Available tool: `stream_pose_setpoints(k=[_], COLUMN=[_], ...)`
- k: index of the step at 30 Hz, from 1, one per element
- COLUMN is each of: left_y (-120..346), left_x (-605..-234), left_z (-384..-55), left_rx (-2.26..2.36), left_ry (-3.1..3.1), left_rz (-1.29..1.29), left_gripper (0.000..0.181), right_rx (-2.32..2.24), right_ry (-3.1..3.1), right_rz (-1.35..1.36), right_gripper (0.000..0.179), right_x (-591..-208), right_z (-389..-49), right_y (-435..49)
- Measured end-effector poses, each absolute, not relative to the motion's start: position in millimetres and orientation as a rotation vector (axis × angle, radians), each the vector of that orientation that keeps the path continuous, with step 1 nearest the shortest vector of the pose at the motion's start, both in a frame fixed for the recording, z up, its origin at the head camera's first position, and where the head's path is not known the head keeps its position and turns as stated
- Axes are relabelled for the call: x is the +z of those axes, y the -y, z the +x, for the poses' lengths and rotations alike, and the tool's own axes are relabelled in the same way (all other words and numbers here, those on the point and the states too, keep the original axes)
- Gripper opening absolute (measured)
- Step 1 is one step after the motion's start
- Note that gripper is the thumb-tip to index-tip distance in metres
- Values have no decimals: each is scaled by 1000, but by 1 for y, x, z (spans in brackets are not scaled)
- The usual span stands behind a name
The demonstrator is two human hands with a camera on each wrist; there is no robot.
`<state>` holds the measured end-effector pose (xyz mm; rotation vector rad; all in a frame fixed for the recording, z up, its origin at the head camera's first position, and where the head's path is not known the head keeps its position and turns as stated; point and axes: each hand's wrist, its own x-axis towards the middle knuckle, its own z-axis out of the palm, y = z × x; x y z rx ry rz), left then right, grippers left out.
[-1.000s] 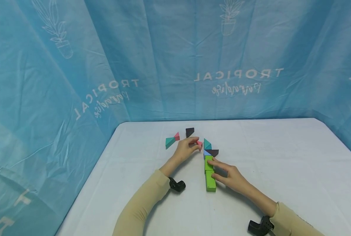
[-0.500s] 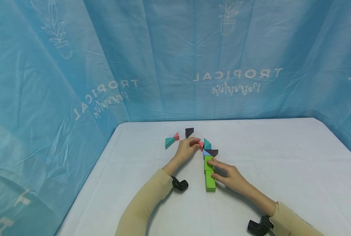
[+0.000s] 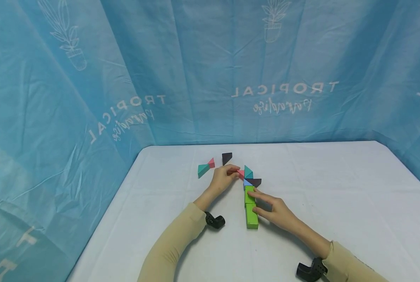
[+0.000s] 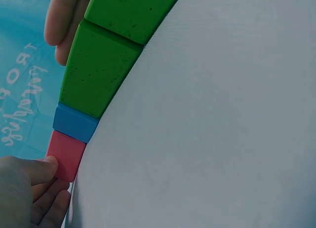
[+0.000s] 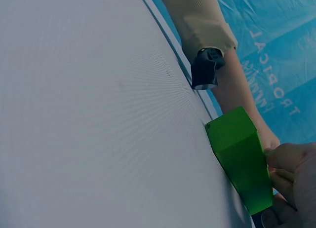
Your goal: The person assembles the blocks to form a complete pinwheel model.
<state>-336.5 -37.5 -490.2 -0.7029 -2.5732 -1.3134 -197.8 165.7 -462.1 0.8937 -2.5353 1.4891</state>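
In the head view, my left hand (image 3: 221, 180) pinches a small red triangular block (image 3: 241, 174) between thumb and fingers. The red block (image 4: 67, 153) meets a blue block (image 4: 75, 123) at the end of a row in the left wrist view. Teal triangular pieces (image 3: 248, 172) and a black block (image 3: 256, 182) lie at the row's far end. Two green rectangular blocks, a far one (image 3: 249, 192) and a near one (image 3: 252, 217), form its near part. My right hand (image 3: 279, 212) rests fingers and thumb, spread apart, along the green blocks' right side.
Loose on the white-covered table (image 3: 301, 172) lie a teal block (image 3: 203, 170), a pinkish-red one (image 3: 211, 163) and a black one (image 3: 227, 157), beyond and left of my left hand. A blue printed curtain (image 3: 203, 78) hangs behind the table.
My left hand has shifted slightly right, bringing the red block up against the row beside the teal and blue pieces. The right hand and green blocks have stayed in place.
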Motion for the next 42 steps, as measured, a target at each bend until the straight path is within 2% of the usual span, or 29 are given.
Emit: stream_pose_setpoints(k=[11,18,24,29,35,42], left_y=[41,62,98,129,147,143], left_x=[-484,-452,-432,-442,-473,-489], left_z=[-335,-337,-341,-340,-337,-333], left_rx=[-1309,-1368,-1393,-1412,-1495,-1491], left_ry=[2587,2472,2339,2352,2434,2447], left_rz=[-701,-708,-564,-426,-270,-236], left_gripper=[21,25,30,44,58,57], right_rx=[1483,1487,1490,1491,1512,1518], right_ry=[2530,2511,2496,2494,2497,2504], right_rz=[896,912,915,922,910,903], right_gripper=[47,47,47,47,47,48], right_x=[-499,-499,-500,-500,-499,-499], right_z=[-216,-216,-216,-217,-215,-214], right_y=[-175,-176,-176,-176,-177,-174])
